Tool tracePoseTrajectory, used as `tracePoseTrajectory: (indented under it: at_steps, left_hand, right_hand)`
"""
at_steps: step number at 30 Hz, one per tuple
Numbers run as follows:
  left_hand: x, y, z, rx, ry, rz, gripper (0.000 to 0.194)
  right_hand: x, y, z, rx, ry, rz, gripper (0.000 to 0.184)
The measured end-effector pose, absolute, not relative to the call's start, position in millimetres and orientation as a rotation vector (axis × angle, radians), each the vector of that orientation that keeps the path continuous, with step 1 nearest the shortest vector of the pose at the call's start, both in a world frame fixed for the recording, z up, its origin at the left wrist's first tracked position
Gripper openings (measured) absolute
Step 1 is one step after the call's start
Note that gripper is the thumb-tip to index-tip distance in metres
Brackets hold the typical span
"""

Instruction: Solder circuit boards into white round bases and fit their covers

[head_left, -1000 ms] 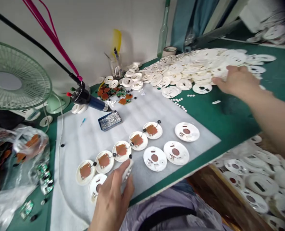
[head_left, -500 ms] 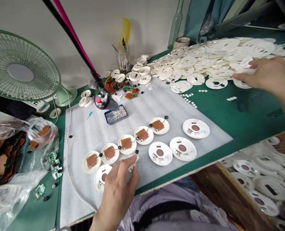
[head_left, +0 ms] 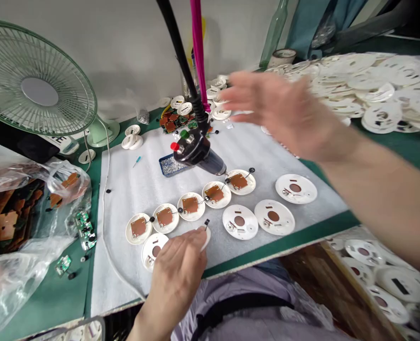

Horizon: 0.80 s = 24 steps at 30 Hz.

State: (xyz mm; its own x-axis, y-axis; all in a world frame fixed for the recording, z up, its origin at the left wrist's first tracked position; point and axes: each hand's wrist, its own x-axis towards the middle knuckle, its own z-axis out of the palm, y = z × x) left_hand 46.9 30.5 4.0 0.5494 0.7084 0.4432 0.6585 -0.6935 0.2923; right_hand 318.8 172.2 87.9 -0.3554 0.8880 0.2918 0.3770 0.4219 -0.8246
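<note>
My left hand [head_left: 176,279] rests at the near edge of the white foam sheet [head_left: 142,184], with its fingers closed on a white plastic disc [head_left: 205,235]. Beside it lies another holed white disc [head_left: 152,249]. Just beyond runs a row of several small discs carrying brown circuit boards [head_left: 190,205]. My right hand [head_left: 284,111] hovers blurred above the far side of the sheet, fingers stretched out and holding nothing. It is to the right of the hanging electric screwdriver [head_left: 199,154].
Three holed discs [head_left: 273,216] lie on the sheet's right part. A blue tray of screws [head_left: 170,166] sits behind the screwdriver. A green fan [head_left: 35,90] stands left, a plastic bag of boards [head_left: 25,189] below it. Disc heaps fill the far right [head_left: 373,85] and a lower bin [head_left: 373,270].
My right hand has left the disc heap at the far right and swung left, empty, over the sheet. The hanging screwdriver has swung right. My left hand stays on its disc.
</note>
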Motion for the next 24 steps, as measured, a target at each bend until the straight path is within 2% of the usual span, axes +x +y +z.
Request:
tracePoseTrajectory:
  at_steps: [2,5,6,8,11,16,20,24]
  left_hand:
    - [47.5,24.3,0.0,2.761,1.151,0.776,0.027]
    - [39.2,11.3,-6.1,2.71,1.305,0.774,0.027]
    - [33.8,7.3,-7.5,2.688,1.354,0.813,0.027]
    - [21.7,1.6,-9.1,2.668,1.386,0.897,0.02]
    - [9.4,-0.2,-11.5,2.657,1.308,0.925,0.02]
    - [14.6,4.2,-17.2,2.627,1.21,0.931,0.032]
    - [22.4,5.4,-20.0,2.564,1.198,1.081,0.031]
    - [24.1,3.9,-21.8,2.501,1.199,1.11,0.027]
  right_hand:
    - [269.4,176.5,94.8,-0.694,-1.998,0.977,0.068]
    - [226.1,168.0,98.0,-0.553,-2.003,1.094,0.035]
    - [220.3,160.6,97.4,-0.559,-1.975,1.211,0.028]
    - [217.4,142.2,94.8,-0.578,-1.846,1.538,0.025]
    - [221.1,114.7,88.5,-0.598,-1.587,1.886,0.031]
    - [216.8,89.9,71.2,-0.018,-1.353,2.069,0.044]
    - [208.2,79.9,53.6,-0.329,-1.155,2.151,0.07]
    - [205.9,76.3,38.5,-0.221,-1.072,2.194,0.069]
